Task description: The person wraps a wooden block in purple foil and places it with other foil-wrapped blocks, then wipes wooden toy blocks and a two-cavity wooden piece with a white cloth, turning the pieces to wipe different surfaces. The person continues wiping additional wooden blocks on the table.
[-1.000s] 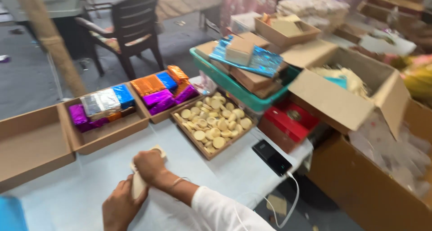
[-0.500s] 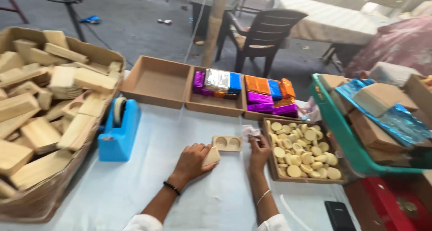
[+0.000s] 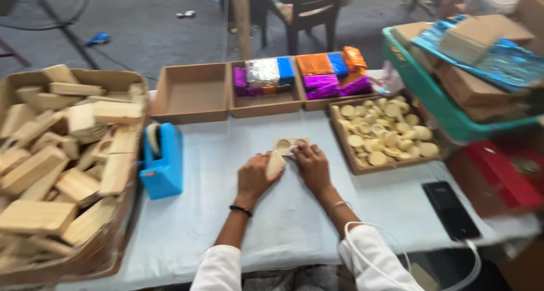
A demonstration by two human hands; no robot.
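Hands working mid-table: left hand [image 3: 256,176] is gripping a tan box [image 3: 276,163], right hand [image 3: 312,165] is pinching its flap beside the small tray [image 3: 291,143], steadying it.

Soft, even daylight fills the scene, shadows faint; motion blur smears the whole frame (worst at the edges), with no glare.

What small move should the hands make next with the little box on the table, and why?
Probably the left hand should bring its pale box piece over the small tray of two round pieces. The right hand already touches that tray's near edge, the piece lies just beside it, and the tray looks uncovered.
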